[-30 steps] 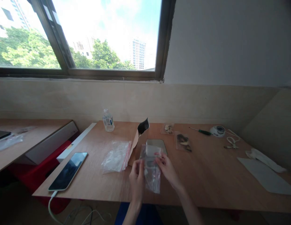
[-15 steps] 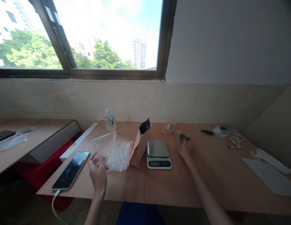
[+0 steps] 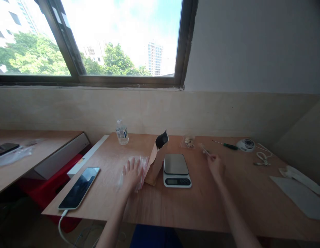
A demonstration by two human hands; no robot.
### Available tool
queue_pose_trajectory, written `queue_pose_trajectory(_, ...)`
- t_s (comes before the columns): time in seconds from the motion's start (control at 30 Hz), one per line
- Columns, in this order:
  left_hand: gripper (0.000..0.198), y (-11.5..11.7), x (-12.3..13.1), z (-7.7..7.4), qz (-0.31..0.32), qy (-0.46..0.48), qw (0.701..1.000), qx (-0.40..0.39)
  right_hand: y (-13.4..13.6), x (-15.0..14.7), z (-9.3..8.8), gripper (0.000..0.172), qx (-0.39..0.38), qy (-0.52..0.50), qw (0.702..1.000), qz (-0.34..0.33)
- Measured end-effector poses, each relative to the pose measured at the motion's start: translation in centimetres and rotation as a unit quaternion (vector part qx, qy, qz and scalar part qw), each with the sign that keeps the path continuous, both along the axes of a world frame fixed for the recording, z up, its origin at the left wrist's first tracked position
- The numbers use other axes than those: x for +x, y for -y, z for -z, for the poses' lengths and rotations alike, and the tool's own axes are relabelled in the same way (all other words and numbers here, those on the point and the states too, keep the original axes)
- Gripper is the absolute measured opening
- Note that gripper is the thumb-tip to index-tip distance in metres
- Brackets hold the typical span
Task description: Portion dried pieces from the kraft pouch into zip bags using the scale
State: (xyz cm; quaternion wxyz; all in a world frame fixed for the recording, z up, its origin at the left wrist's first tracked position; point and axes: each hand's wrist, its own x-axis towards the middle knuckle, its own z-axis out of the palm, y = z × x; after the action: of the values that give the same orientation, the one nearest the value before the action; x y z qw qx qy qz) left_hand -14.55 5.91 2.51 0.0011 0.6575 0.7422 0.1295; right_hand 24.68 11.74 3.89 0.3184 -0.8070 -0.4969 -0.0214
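Observation:
My left hand (image 3: 132,173) lies with its fingers spread on the clear plastic bags (image 3: 142,164), which have red seal lines. Just right of them stands a brown paper pouch (image 3: 154,167), its dark-lined mouth open. A kitchen scale (image 3: 176,163) with a metal plate and a small display sits beside the pouch. To the right of the scale, my right hand (image 3: 216,166) pinches a small clear plastic bag (image 3: 205,149) by its near edge. The bag is tilted and blurred, so its contents hardly show. Another small bag with pale pieces (image 3: 189,141) lies behind the scale.
A phone (image 3: 79,188) with a charging cable lies at the left edge. A water bottle (image 3: 122,132) stands at the back. Toward the right are a screwdriver (image 3: 229,146), a white dome camera (image 3: 246,145), its cable (image 3: 263,157) and a white sheet (image 3: 296,193).
My left hand has moved right and flattened onto the plastic bags; the raised bag has come down. My right hand has shifted slightly right and tilted the small bag up off the table.

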Motion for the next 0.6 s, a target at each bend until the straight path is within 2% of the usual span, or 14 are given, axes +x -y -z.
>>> queue_pose_trajectory(0.07,0.051,-0.3,-0.1,1.3,0.037,-0.017,0.999,-0.035,1.4,-0.2,-1.2,0.029,0.059,-0.086,0.995,0.002)
queue_pose_trajectory(0.13,0.051,-0.6,-0.5,2.0,0.057,-0.009,0.997,-0.051,3.1,-1.0,-2.5,0.030,0.114,-0.166,0.979,-0.007)
queue_pose_trajectory(0.23,0.049,-0.5,-0.8,1.2,0.058,0.065,0.996,-0.032,6.2,-2.9,-4.0,0.035,0.149,-0.213,0.966,-0.008)
queue_pose_trajectory(0.3,0.047,0.7,0.1,-0.2,0.021,0.164,0.985,0.057,8.5,-4.4,-4.5,0.040,0.170,-0.240,0.956,-0.010)
queue_pose_trajectory(0.33,0.046,1.8,1.1,-1.0,-0.005,0.229,0.966,0.123,9.5,-5.2,-4.6,0.042,0.176,-0.260,0.949,-0.009)
queue_pose_trajectory(0.4,0.041,4.7,4.3,-2.6,-0.067,0.368,0.895,0.244,11.6,-6.8,-4.6,0.046,0.174,-0.301,0.938,-0.001)
queue_pose_trajectory(0.43,0.037,6.4,6.2,-3.2,-0.075,0.431,0.861,0.259,12.6,-7.6,-4.6,0.047,0.169,-0.318,0.933,0.004)
queue_pose_trajectory(0.47,0.033,8.0,8.3,-3.8,-0.044,0.491,0.837,0.238,13.5,-8.4,-4.6,0.047,0.165,-0.329,0.930,0.006)
queue_pose_trajectory(0.53,0.028,10.6,12.3,-4.5,0.061,0.594,0.792,0.127,15.1,-9.6,-4.7,0.047,0.163,-0.343,0.925,-0.013)
queue_pose_trajectory(0.6,0.031,11.7,15.3,-4.8,0.098,0.693,0.713,0.037,16.3,-10.5,-5.0,0.043,0.159,-0.351,0.920,-0.065)
